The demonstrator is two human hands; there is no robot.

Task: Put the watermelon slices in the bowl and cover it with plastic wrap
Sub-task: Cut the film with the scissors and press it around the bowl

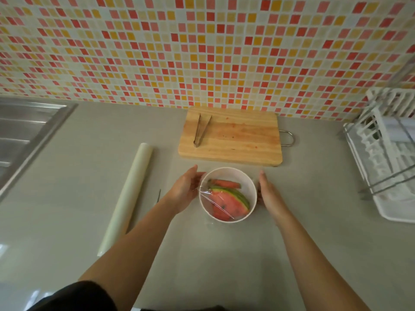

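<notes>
Left grip (187, 189): released, fingers straight, palm facing the bowl's (248, 182) left wall, likely smoothing film down.
Right grip (267, 194): released and flat, mirroring at the right wall.
Bowl: sitting on the desk (224, 261) between both grips, so both sides are getting pressed together.
Slices (229, 204): lying inside the bowl.
Wrap (210, 197): stretching over the near rim; I cannot tell whether it is covering the far edge.
Roll (128, 198): lying apart at left, out of the way.
Tongs (202, 130): resting on the board (242, 140), seemingly finished with.
</notes>
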